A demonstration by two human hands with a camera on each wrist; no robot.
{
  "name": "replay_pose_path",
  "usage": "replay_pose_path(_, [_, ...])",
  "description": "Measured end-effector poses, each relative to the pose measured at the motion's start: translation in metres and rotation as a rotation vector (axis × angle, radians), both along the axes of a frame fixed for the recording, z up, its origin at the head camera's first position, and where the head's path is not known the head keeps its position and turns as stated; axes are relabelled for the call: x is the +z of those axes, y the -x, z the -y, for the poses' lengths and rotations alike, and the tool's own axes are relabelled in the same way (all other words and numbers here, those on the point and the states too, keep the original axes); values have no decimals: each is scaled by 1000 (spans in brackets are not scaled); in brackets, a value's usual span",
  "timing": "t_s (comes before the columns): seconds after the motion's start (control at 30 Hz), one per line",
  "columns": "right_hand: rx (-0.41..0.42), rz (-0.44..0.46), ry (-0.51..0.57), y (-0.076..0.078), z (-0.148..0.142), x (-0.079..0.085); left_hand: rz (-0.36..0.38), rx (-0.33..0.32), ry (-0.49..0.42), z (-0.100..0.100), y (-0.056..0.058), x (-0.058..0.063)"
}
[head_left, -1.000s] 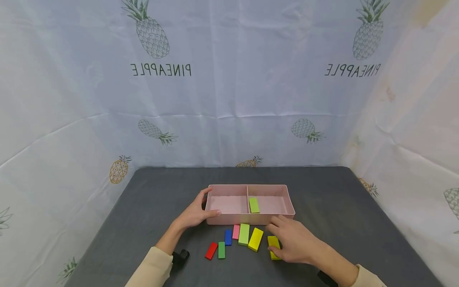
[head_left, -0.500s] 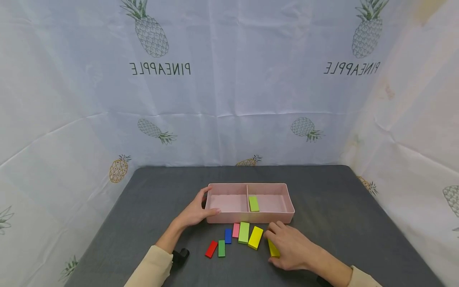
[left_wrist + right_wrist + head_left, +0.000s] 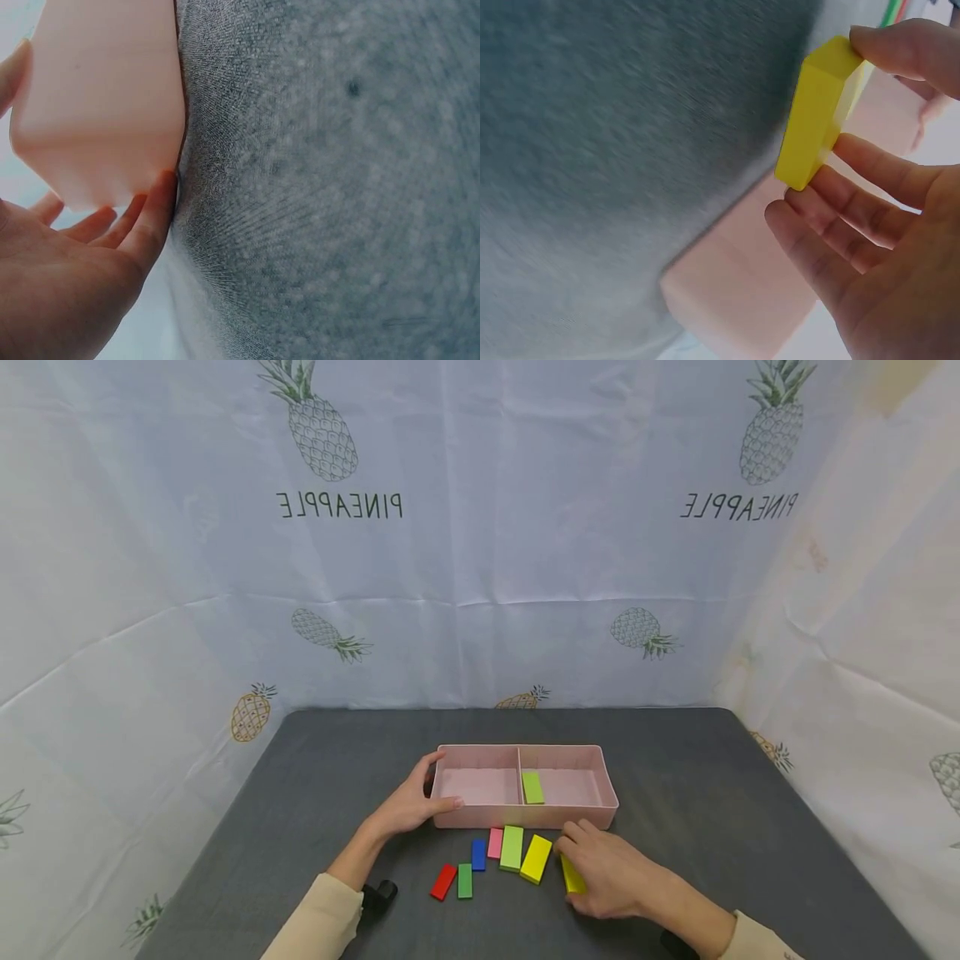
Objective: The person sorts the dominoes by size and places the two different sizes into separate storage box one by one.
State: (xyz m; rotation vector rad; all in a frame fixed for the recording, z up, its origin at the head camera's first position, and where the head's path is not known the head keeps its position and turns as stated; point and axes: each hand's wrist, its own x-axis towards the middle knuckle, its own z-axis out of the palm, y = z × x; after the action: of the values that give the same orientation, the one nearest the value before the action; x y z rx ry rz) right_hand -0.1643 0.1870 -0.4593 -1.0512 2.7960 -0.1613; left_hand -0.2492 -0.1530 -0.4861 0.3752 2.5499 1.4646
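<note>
A pink box (image 3: 480,817) with two compartments stands in the middle of the table. My left hand (image 3: 406,802) holds its left end, thumb over the front wall and fingers around the short end, which the left wrist view shows from close by. One light green block (image 3: 532,787) lies in the right compartment against the divider. In front of the box, my right hand (image 3: 611,870) pinches a yellow block (image 3: 814,116) between thumb and fingertips. The right wrist view shows the thumb on one end and fingers along the other; from the head, the hand partly covers this block.
Left of the right hand lie another yellow block (image 3: 536,859), a light green block (image 3: 512,848), a pink block (image 3: 495,843), a blue block (image 3: 478,855), a green block (image 3: 465,881) and a red block (image 3: 444,882). A pineapple-print cloth (image 3: 480,552) rises behind the dark table (image 3: 360,735).
My right hand has come down over the right-hand yellow block, its thumb and fingers now gripping the ends. The left hand and the box have stayed in place.
</note>
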Motion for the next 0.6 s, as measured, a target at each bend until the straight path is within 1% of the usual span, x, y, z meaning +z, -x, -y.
replay_pose_path(0.27, [12,-62,62,1,2,20,-1,1,8,0,-1,2])
replay_pose_path(0.5, [-24,-91,94,7,4,38,1,-2,-8,0,-1,2])
replay_pose_path(0.6, [-25,-109,104,11,4,46,1,-1,-4,0,-1,2])
